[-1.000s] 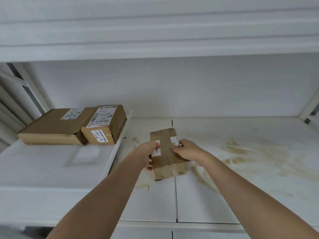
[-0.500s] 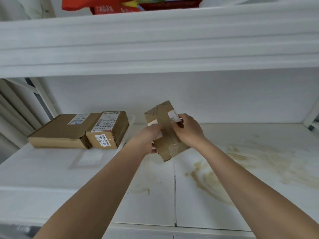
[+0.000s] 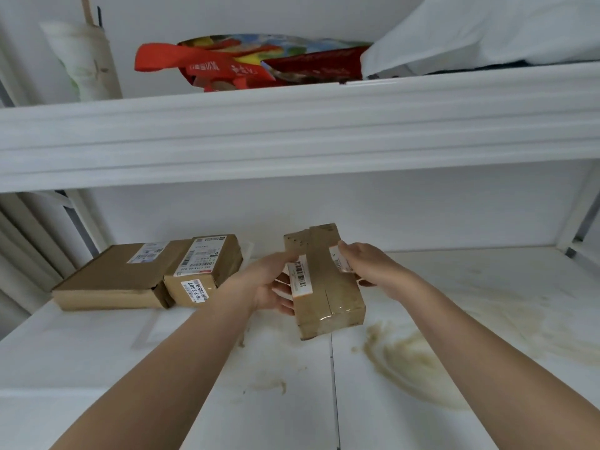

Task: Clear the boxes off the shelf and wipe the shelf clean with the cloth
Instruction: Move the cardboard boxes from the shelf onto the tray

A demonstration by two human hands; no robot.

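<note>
Both hands hold one small box (image 3: 326, 287) in the air over the shelf (image 3: 487, 319): the left hand (image 3: 271, 282) cups its left side with fingers curled under, and the right hand (image 3: 367, 266) grips the right edge, thumb on top over a label. The box is tilted, far end up, and clear of the shelf. Two more boxes sit at the back left, touching each other: a flat box (image 3: 120, 276) and a labelled box (image 3: 204, 271) just right of it, both apparently on a white tray (image 3: 152, 329) whose edge shows faintly. Brown stains (image 3: 406, 362) smear the shelf below and right of the held box, with lighter smears further right and small spots (image 3: 269, 384) near the front. No cloth is in view. My guess is that clearing is under way and wiping not yet begun. Risks from here: the taped box is glossy and tilted, so a loose grip could let it slide out; set down on the wet-looking stain, it would pick up dirt. Above, the upper shelf (image 3: 292, 131) carries a red bag (image 3: 227, 66), a white bundle (image 3: 487, 30) and a roll (image 3: 84, 60); what the bag holds I cannot tell.
</note>
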